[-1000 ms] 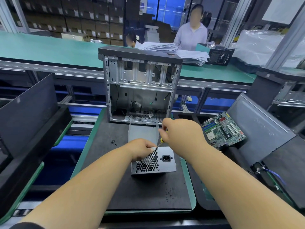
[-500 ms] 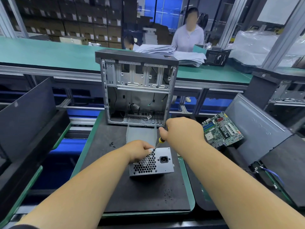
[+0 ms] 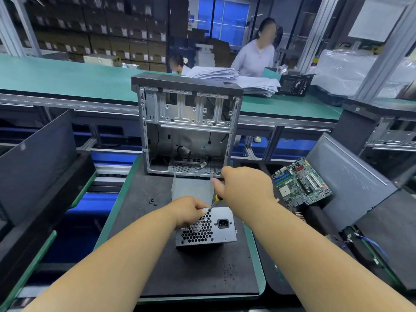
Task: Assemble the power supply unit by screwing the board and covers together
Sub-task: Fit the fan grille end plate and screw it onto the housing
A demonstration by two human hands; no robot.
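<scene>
While the left hand [image 3: 188, 210] steadies the power supply unit [image 3: 206, 228] at frame centre, the right hand [image 3: 245, 188] keeps a closed grip on the screwdriver [image 3: 213, 202] at its top edge. The cover appears seated; how many screws remain cannot be told.

Even, fairly bright overhead light; soft, short shadows under power supply unit [image 3: 206, 228] on dark mat [image 3: 198, 271]. Blue glow from windows [image 3: 222, 19] at 12 o'clock. Mild sheen on plastic wrap [image 3: 351, 70] at 2 o'clock. Wide-angle bending of edges, frame posts bowed. Background slightly soft; centre sharp.
</scene>
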